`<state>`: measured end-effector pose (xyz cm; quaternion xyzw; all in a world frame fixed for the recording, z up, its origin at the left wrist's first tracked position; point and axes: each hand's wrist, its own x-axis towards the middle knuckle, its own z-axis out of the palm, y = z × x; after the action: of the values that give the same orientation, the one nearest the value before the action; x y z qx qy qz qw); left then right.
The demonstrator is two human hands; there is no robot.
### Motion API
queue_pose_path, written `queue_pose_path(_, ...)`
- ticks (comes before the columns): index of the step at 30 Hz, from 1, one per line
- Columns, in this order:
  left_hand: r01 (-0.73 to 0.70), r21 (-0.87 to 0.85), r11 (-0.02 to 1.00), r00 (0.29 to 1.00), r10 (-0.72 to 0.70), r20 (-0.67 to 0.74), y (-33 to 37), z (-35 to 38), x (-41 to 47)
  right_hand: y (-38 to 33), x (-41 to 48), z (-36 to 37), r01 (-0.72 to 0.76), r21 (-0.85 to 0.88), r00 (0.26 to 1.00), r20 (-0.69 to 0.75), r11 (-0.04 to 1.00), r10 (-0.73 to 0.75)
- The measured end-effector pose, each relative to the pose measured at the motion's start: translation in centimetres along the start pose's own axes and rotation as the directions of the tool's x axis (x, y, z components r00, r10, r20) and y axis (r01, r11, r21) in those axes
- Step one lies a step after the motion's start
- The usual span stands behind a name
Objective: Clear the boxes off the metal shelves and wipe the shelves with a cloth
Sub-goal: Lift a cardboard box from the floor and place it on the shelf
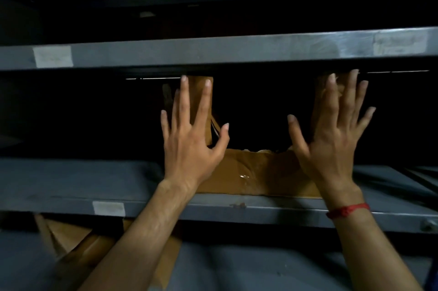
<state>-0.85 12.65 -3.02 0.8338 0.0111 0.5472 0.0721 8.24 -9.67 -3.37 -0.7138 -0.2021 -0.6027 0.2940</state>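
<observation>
From the head camera, both arms reach forward into a dim grey metal rack. The left hand (189, 141) is spread wide, fingers fanned and apart, its back to the camera, holding nothing. It is raised in front of the left upright flap (199, 98) of an open cardboard box (251, 172); whether the fingers touch the flap cannot be told. The right hand (334, 134) is likewise spread flat and empty, raised in front of the box's right flap (318, 98), with a red string bracelet (348, 210) around the wrist.

The box sits on the middle shelf (71, 184), close to its front edge, between the two hands. Its front wall is creased and carries a shiny strip of clear tape (244, 175). The inside of the box is too dark to see.

The upper shelf (213, 50) runs across above the fingertips, with a pale label (52, 56) stuck on its front lip at the left and another worn label (400, 43) at the right. A small label (108, 208) is on the front lip of the middle shelf.

Below, more cardboard (78, 245) lies on the lowest shelf (260, 267), partly hidden by the left forearm.
</observation>
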Motion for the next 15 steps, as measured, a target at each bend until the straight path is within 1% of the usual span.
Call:
queue_pose_path(5,-0.028,0.116,0.993,1.0,0.026,0.016,-1.7,-2.6,-1.7,-3.3,-0.6,-0.7,0.095,0.076,0.995,-0.042,0.993,-0.092)
queue_pose_path(8,-0.018,0.194,0.981,1.0,0.016,0.011,-3.3,-4.7,-2.7,-6.1,-1.0,-0.6,0.155,0.191,0.985,-0.098,0.969,-0.138)
queue_pose_path(12,0.052,0.34,0.939,0.998,-0.055,-0.002,-6.6,-9.0,-4.6,-10.8,-1.7,0.1,0.199,0.373,0.976,-0.16,0.906,-0.148)
queue_pose_path(15,0.116,0.415,0.902,0.993,-0.119,-0.017,-8.6,-13.1,-6.4,-15.3,-2.2,0.7,0.216,0.487,0.974,-0.173,0.846,-0.149)
